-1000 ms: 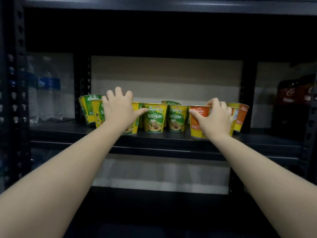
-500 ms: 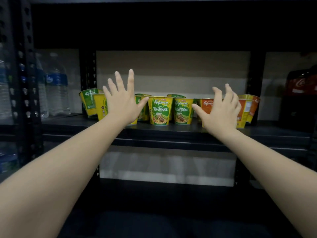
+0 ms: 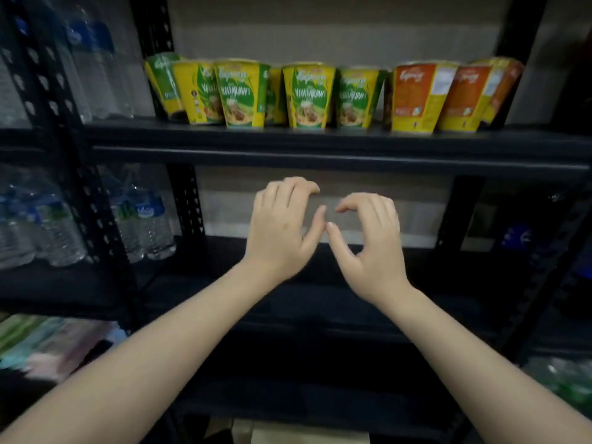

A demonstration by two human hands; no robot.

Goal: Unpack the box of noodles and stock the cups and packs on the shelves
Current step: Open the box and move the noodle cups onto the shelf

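Dark metal shelf (image 3: 320,139) carries your noodle cups (image 3: 307,94) in a crowded row, green ones left, orange ones (image 3: 413,97) right, the end cups leaning. Below it, your left hand (image 3: 282,232) and right hand (image 3: 371,248) hang loosely curled, empty, thumbs nearly meeting. Risk: bumping that shelf edge could topple the leaners.

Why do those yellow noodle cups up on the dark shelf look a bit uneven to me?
The green-labelled yellow noodle cups and orange-labelled yellow noodle cups stand upright on the black metal shelf, unspilled. They are bunched unevenly, some behind others; the leaning end cups are probably wide-angle distortion. Nothing looks damaged.
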